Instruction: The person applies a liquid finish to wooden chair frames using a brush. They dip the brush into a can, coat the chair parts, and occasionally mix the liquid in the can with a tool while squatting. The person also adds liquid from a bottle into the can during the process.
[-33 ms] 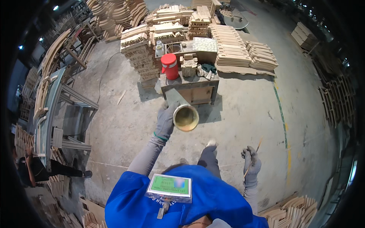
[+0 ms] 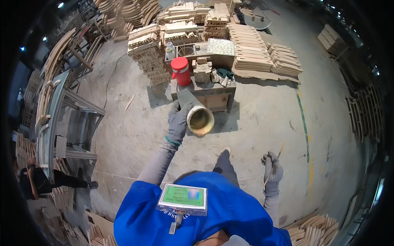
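Observation:
My left hand (image 2: 178, 123), in a grey glove, is wrapped round the side of a tall grey cylindrical can (image 2: 188, 99). Its round mouth faces up toward me, and the inside is stained yellowish-brown; I cannot tell how much is in it. At the lower right, my gloved right hand (image 2: 273, 166) is closed on a slim wooden stick (image 2: 281, 149), which sticks out above and below the fingers. Whether it ends in bristles is too small to tell. Beyond the can stands a small workbench (image 2: 208, 88) bearing a red lidded jug (image 2: 181, 71).
Wood blocks (image 2: 202, 71), crumpled cloths (image 2: 224, 77) and white bottles (image 2: 170, 51) sit on or behind the bench. Stacked wooden parts (image 2: 251, 49) rise behind it. A metal-framed table (image 2: 59, 117) stands left, near another person (image 2: 45, 180). Concrete floor (image 2: 262, 115) spreads right of the bench.
The can and my left hand have shifted slightly up in the picture. My right hand, still on the stick, sits a little higher too. The bench area has slid slightly left.

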